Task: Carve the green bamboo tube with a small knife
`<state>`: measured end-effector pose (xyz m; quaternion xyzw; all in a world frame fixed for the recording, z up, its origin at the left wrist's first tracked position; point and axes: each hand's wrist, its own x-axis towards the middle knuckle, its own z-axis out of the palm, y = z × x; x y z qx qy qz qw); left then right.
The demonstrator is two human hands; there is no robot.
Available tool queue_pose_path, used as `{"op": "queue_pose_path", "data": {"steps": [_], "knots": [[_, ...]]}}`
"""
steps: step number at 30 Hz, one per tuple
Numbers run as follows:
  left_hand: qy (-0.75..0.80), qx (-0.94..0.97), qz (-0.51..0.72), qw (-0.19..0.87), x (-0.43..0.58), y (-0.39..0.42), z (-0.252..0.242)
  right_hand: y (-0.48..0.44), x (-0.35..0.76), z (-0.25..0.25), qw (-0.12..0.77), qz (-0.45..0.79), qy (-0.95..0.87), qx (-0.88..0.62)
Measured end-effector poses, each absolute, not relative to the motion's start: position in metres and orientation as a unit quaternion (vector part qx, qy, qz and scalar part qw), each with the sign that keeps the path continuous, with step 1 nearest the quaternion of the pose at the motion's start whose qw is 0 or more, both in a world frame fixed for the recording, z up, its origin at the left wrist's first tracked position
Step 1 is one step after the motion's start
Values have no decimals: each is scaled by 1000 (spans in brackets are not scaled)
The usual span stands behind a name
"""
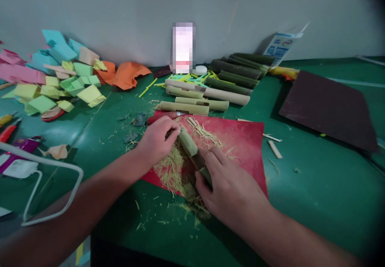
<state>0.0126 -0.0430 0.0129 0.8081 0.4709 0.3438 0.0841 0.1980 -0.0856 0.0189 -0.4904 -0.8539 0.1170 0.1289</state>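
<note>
A pale green bamboo tube [189, 143] with a cut-out notch lies slanting above a red sheet [246, 154] strewn with bamboo shavings [168, 166]. My right hand [230, 179] wraps around its near end. At the far end, my left hand [158, 138] is closed, thumb and fingers pinched together by the tube's rim. Whatever sits in that pinch is too small or hidden to make out. Just beyond the left hand lies a tool with a red handle [158, 117], partly covered by it. Thin bamboo strips [204, 131] rest on the sheet.
Several notched bamboo tubes [203, 104] lie behind the sheet, with darker green bamboo pieces [237, 68] farther back. A phone [184, 48] leans on the wall. Folded coloured papers [72, 78] pile up at left, near a white cable [60, 162]. A dark brown sheet [327, 108] lies at right.
</note>
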Motion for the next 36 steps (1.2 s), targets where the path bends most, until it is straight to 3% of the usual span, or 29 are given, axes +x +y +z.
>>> {"op": "queue_pose_path", "data": {"steps": [10, 13, 16, 20, 23, 26, 36], "knots": [[453, 829, 308, 115, 13, -44, 12, -86, 197, 17, 133, 112, -860, -480], [469, 811, 340, 80, 14, -44, 12, -86, 197, 18, 133, 112, -859, -481], [448, 830, 310, 118, 15, -44, 12, -86, 198, 19, 131, 120, -859, -481], [471, 806, 348, 80, 14, -43, 12, -86, 198, 18, 127, 115, -859, -482], [451, 831, 304, 119, 13, -43, 12, -86, 197, 18, 120, 117, -859, -484], [471, 808, 350, 60, 12, -41, 11, -85, 197, 19, 131, 121, -857, -483], [449, 826, 326, 96, 12, -39, 11, -83, 199, 21, 122, 126, -855, -489]]}}
